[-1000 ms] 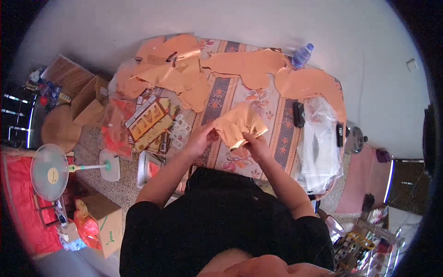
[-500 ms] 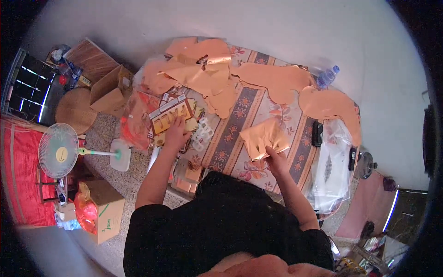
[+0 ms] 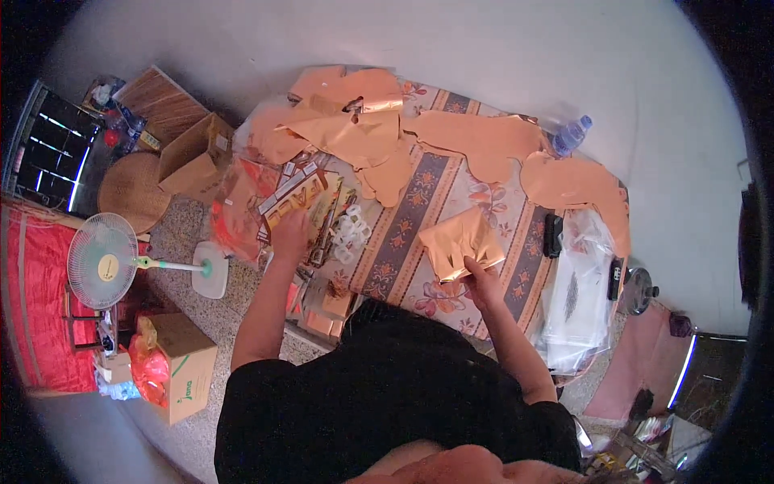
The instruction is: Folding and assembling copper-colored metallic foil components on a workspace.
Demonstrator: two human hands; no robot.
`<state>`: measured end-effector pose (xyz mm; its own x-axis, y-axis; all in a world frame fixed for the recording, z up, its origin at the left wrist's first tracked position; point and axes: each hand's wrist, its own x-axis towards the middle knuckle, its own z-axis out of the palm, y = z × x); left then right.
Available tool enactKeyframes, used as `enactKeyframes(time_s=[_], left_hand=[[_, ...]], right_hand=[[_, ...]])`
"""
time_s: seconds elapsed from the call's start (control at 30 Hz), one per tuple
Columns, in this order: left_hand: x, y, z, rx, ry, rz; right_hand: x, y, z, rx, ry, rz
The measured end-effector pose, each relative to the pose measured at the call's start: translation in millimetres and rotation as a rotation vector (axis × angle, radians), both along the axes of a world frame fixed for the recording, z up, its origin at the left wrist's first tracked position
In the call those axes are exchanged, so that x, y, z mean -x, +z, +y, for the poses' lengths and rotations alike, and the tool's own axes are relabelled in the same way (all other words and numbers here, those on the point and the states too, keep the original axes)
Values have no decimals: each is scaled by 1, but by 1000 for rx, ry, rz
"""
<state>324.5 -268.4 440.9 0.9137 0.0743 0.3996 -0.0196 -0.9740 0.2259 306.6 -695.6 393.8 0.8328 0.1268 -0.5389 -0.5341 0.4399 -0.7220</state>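
My right hand (image 3: 482,282) pinches the near edge of a folded, shiny copper-coloured foil sheet (image 3: 459,240), thumb on top, over the patterned tablecloth. On the left, my left hand (image 3: 290,232) is at the near edge of a printed brown and yellow card (image 3: 300,194). Its fingers are blurred, so their grip cannot be made out. More printed cards lie under and around that one. Beside them, to the right, sits a small heap of white plastic loops (image 3: 350,234).
Large copper-coloured sheets (image 3: 476,137) cover the table's far side, with a water bottle (image 3: 572,135) at the back right. Clear plastic bags (image 3: 576,298) and a black object (image 3: 554,235) lie at right. A fan (image 3: 103,262) and cardboard boxes (image 3: 189,363) stand left on the floor.
My left hand has drawn back leftward across the printed card, showing more of the cards beside the white loops. My right hand and the foil sheet have hardly moved.
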Motion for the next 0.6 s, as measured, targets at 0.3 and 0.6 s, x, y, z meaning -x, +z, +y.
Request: enactKeyframes(time_s=[0.3, 0.6], left_hand=[[-18, 15, 26, -232, 68, -88], [-34, 111, -36, 797, 118, -118]], right_hand=[[2, 9, 1, -41, -9, -9], [-15, 43, -23, -66, -180, -263]])
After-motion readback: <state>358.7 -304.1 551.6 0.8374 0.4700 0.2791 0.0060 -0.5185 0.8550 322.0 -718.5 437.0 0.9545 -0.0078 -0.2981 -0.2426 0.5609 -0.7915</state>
